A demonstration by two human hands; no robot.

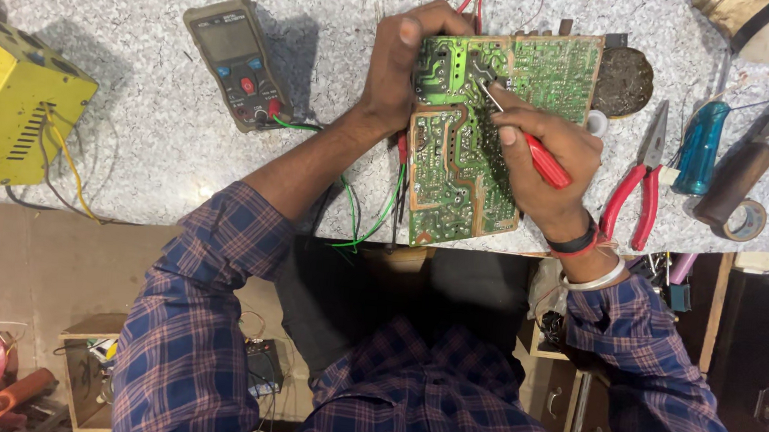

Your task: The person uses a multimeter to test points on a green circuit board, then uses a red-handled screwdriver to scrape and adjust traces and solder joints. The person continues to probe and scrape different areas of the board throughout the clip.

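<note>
**Board pinned flat, tool tip on the solder side**

Head view: your left hand (pixel 403 62) is clamped over the top left corner of the green circuit board (pixel 462 158), thumb on the face, fingers wrapped round the edge. That grip presses the board against the speckled worktop (pixel 133 160) so it cannot slide under the tool. The board lies copper side up at the near edge of the worktop, right in front of you, with its lower end reaching the lip.

Your right hand (pixel 545 155) is closed round a red-handled screwdriver (pixel 544 160), held like a pen, low and slanted, so the thin metal tip lands on one spot in the board's upper middle. The heel of that hand rests on the board's right edge, which would steady the tip.

A multimeter (pixel 236 63) sits to the left, apart from the board, its green lead (pixel 357 214) trailing to the board's left side. Red-handled pliers (pixel 636 185) lie just right of your wrist, with a blue-handled tool (pixel 701 145) and a tape roll (pixel 748 220) beyond. A yellow metal box (pixel 9 109) stands at the far left.
</note>
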